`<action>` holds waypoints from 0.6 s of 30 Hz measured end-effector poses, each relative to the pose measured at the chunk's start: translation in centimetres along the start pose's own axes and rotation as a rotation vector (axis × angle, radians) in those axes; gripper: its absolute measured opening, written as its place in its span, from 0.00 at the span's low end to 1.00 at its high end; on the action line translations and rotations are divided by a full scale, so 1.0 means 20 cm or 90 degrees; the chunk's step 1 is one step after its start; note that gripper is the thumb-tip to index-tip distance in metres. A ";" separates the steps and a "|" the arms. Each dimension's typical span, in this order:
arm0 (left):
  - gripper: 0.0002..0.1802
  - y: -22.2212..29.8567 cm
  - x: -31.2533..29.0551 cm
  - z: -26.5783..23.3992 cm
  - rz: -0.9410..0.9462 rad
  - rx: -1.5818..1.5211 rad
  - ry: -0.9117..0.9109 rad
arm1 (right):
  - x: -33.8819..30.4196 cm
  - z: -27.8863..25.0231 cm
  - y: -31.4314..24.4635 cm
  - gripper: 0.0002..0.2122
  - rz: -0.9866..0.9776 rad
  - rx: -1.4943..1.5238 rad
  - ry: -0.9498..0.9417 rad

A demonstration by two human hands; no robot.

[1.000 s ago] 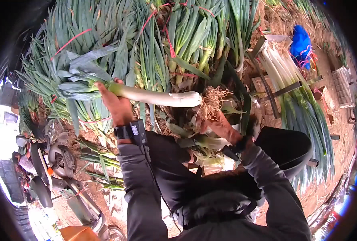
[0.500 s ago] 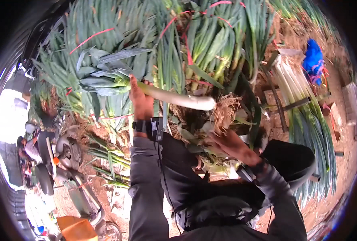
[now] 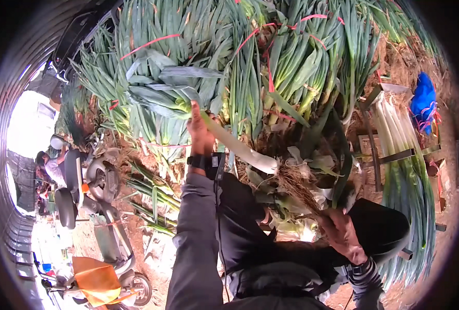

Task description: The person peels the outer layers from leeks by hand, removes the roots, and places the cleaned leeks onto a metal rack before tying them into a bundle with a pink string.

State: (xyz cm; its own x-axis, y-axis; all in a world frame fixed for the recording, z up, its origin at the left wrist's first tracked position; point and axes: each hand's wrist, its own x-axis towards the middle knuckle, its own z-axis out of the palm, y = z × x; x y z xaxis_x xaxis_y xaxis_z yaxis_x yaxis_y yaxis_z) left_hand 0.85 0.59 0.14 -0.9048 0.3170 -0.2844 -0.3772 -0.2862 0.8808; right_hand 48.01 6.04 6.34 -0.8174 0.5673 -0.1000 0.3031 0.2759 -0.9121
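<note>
A thick leek (image 3: 241,150) lies slantwise in front of me, its blue-green leaves to the left and its white base to the right. My left hand (image 3: 201,135) is closed around the stalk just below the leaves. Long brown roots (image 3: 301,187) trail from the base toward the lower right. My right hand (image 3: 341,232) is closed on the far ends of these roots, which are stretched between it and the base. Below the roots lie pale peeled leaves and scraps (image 3: 291,225), near my bent knees.
Piled leeks (image 3: 188,57) with pink ties fill the far side. To the right, a bunch of leeks (image 3: 402,170) rests in a metal frame (image 3: 389,156), near a blue plastic bundle (image 3: 423,101). On the left stand a scooter (image 3: 105,243) with an orange cover (image 3: 96,281) and a distant person (image 3: 54,168).
My right hand has moved down and right, drawing the roots out straight. The leek's base has tilted lower. My view has shifted, so the surroundings sit farther right.
</note>
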 end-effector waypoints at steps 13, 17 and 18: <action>0.42 -0.04 0.15 0.05 0.126 -0.007 0.128 | -0.68 -0.09 0.12 0.06 0.166 0.316 0.380; 0.24 0.02 -0.02 0.17 0.216 -0.043 -0.018 | -0.17 -0.18 0.04 0.08 -0.127 -0.380 0.426; 0.24 0.00 -0.07 0.21 0.208 -0.047 -0.029 | -0.11 -0.16 0.10 0.19 -0.011 -0.355 0.341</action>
State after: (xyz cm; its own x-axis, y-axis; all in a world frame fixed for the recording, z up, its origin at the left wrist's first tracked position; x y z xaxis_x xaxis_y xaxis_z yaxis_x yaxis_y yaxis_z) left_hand 2.93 3.95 2.19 -0.9711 0.2372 0.0275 -0.0832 -0.4441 0.8921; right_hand 51.86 7.79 5.99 -0.5185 0.8180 0.2489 0.6101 0.5579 -0.5626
